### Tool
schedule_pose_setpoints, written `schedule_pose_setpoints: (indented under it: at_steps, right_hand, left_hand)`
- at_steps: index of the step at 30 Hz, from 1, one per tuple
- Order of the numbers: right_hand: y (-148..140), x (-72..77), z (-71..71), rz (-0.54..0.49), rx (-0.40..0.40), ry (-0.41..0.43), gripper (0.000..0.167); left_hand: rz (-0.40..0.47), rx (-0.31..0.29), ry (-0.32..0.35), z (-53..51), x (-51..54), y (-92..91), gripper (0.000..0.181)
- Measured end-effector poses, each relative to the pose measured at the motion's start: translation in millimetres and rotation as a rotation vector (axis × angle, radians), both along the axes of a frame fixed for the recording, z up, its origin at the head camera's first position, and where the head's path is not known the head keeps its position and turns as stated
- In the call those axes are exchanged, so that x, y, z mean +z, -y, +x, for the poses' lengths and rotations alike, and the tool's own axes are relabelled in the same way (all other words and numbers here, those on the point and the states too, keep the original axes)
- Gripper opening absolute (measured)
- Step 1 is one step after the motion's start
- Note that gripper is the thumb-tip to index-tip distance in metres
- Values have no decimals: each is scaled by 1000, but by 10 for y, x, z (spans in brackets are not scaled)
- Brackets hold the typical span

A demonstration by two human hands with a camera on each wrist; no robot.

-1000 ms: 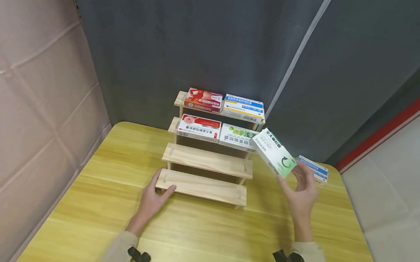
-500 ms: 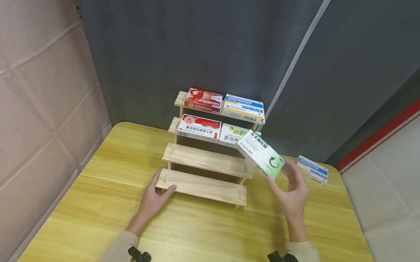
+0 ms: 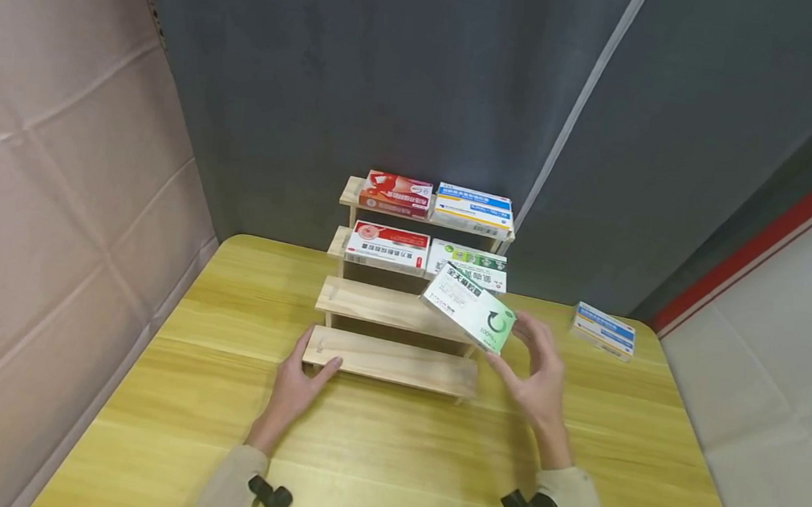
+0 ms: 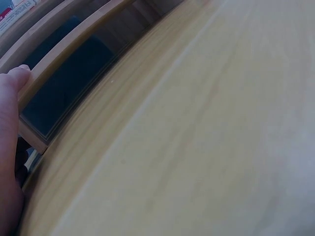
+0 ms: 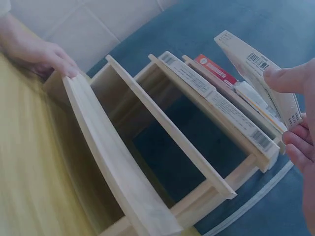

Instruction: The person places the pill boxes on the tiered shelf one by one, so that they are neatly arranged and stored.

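Note:
My right hand [image 3: 536, 378] pinches a white-and-green medicine box [image 3: 469, 307] by its right end. Tilted, the box hangs over the right part of the third step of a wooden tiered rack [image 3: 389, 362]. At the rack's lowest step, my left hand [image 3: 295, 385] grips the left end, thumb on top. On the top step lie a red medicine box [image 3: 396, 195] and a blue-and-white one [image 3: 473, 209]. The step below bears a red-and-white box [image 3: 387, 246] and a white-and-green box [image 3: 478, 263], partly hidden by the held one.
Another blue-and-white medicine box [image 3: 604, 330] lies on the wooden table [image 3: 373, 460] at the right, near the back edge. A dark curtain [image 3: 364, 65] hangs behind the rack. Pale walls stand on both sides.
My right hand has carried the white-and-green box left and slightly down, from beside the rack to over its third step. My left hand stays on the lowest step.

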State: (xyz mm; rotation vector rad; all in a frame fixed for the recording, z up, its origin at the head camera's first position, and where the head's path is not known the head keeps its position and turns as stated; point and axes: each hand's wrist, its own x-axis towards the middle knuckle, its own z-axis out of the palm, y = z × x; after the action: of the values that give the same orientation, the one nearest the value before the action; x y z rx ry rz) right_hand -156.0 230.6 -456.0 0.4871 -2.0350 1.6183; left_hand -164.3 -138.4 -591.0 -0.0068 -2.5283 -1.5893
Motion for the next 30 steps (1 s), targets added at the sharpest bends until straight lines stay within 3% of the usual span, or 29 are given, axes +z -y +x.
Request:
schedule_pose_setpoints:
  at_steps: [5, 13, 20, 30]
  right_hand:
    - [72, -40, -18, 60, 38, 1, 76]
    - [191, -60, -37, 170, 44, 89, 74]
    - [297, -99, -95, 301, 68, 85, 73]
    - [501, -119, -207, 368, 137, 128, 77]
  left_hand:
    - [8, -11, 3, -8, -7, -7, 93]
    - [24, -14, -2, -18, 11, -6, 91]
    - [16, -13, 9, -17, 12, -6, 93]
    - [14, -5, 38, -3, 18, -2, 94]
